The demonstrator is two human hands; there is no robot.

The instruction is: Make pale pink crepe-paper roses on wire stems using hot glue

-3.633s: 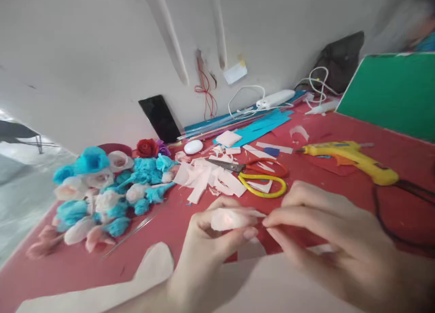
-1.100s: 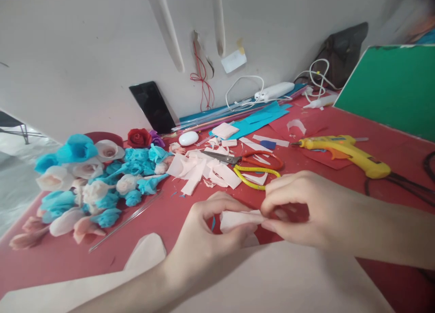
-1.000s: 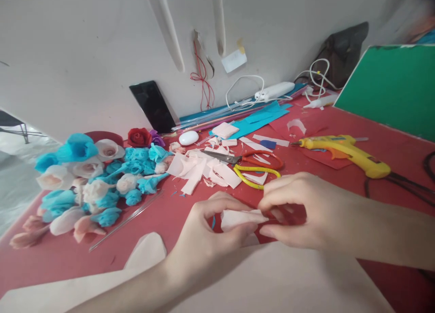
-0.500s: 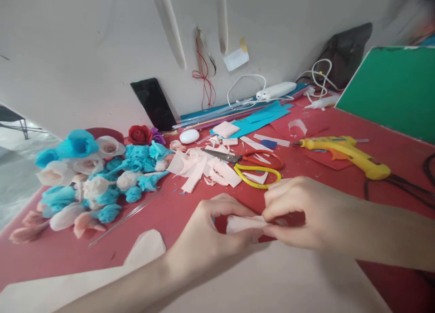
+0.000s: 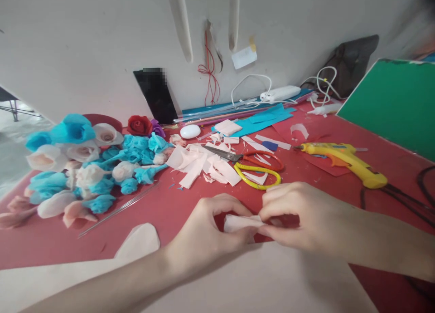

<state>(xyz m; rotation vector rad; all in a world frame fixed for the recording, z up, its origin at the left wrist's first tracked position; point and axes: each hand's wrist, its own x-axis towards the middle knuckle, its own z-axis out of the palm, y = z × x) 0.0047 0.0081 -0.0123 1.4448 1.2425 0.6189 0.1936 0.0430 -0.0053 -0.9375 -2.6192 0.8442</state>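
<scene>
Between my two hands is a small piece of pale pink crepe paper (image 5: 239, 223), folded or rolled along its length. My left hand (image 5: 210, 229) pinches it from the left with thumb and fingers. From the right, my right hand (image 5: 288, 217) grips its other end, and the fingertips partly hide it. Below my hands lies a large pale pink sheet (image 5: 265, 276), with a rounded pale paper piece (image 5: 139, 240) beside my left forearm. Just beyond my hands rest scissors (image 5: 243, 156) with one red and one yellow handle, partly over pale pink paper scraps (image 5: 197, 163).
Blue, white and pink paper flowers (image 5: 91, 168) crowd the left side. Thin wires (image 5: 117, 211) lie near them. On the right are a yellow glue gun (image 5: 343, 158) with a dark cord and a green board (image 5: 394, 104). A black phone (image 5: 156, 95) leans on the wall.
The camera view has shifted slightly. Both hands keep their hold on the pale paper, and the fingers have moved only a little along it.
</scene>
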